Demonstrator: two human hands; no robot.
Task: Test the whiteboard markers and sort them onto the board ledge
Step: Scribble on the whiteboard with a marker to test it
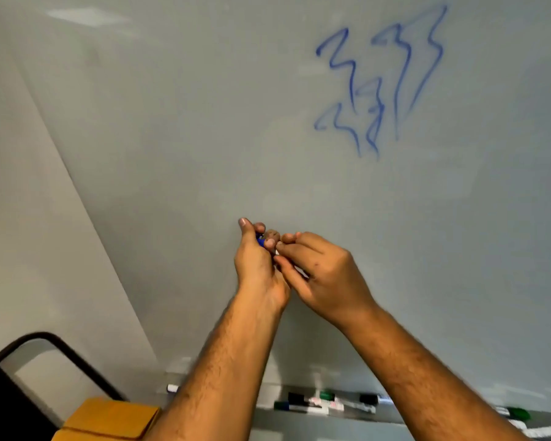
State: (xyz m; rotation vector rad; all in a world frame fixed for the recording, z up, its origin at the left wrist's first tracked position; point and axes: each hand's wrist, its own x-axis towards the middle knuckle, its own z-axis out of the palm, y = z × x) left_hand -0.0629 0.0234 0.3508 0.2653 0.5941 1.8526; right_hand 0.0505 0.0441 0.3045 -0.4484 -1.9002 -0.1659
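Observation:
Both hands meet in front of the whiteboard (204, 122), low and near the middle. My left hand (258, 265) grips a blue marker cap (261, 240), of which only a small blue part shows between the fingers. My right hand (318, 272) holds the white marker barrel (299, 271), mostly hidden under its curled fingers. The cap and the barrel sit close together; whether they are joined is hidden. Blue zigzag scribbles (379, 87) mark the board at the upper right. Several markers (312, 404) with black and green caps lie on the board ledge (299, 418) below.
More markers (519, 415) lie at the ledge's right end, and one marker tip (172, 388) shows at its left end. A yellow-orange box (109, 421) sits at the lower left beside a dark chair frame (61, 345). A plain wall runs along the left.

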